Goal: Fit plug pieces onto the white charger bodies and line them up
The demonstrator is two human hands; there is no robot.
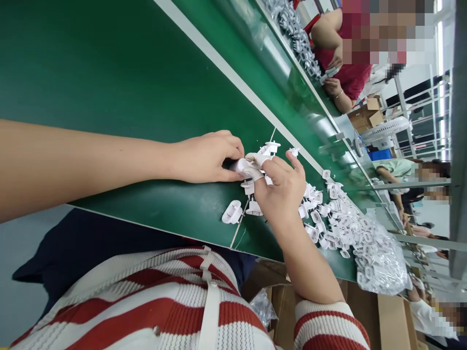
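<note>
My left hand (207, 156) reaches in from the left over the green belt (127, 82), its fingers curled and pinched on a small white plastic part (243, 167). From below, my right hand (282, 190) meets it, with white covers on some fingertips, and grips the same cluster of white parts (264, 150) between thumb and fingers. More loose white parts (232, 212) lie on the belt just under both hands.
A heap of white plastic parts (343, 226) spills from a clear bag (383, 265) to the right. Cardboard boxes (368, 311) stand below the belt edge. Across the belt a person in red (350, 73) handles another pile of parts (297, 34). Other workers sit at far right.
</note>
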